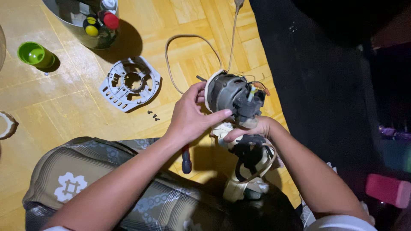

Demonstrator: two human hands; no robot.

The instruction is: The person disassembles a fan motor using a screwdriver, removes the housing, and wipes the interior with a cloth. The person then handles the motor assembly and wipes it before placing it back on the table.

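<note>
A grey fan motor [231, 94] with a cream rim and loose coloured wires sits on top of a cream and black fan neck [248, 164]. My left hand [188, 115] grips the motor's left side, thumb against its casing. My right hand [250, 130] holds it from below, where motor meets neck. A beige power cord [180, 40] loops away from the motor across the floor.
A grey round plastic fan cover [130, 83] lies on the wooden parquet floor, with small dark screws [153, 115] beside it. A screwdriver [186, 160] rests by my patterned lap cloth [85, 179]. A metal bucket [87, 21] with tools, a green cup [35, 54] and a pink block [387, 190] stand around.
</note>
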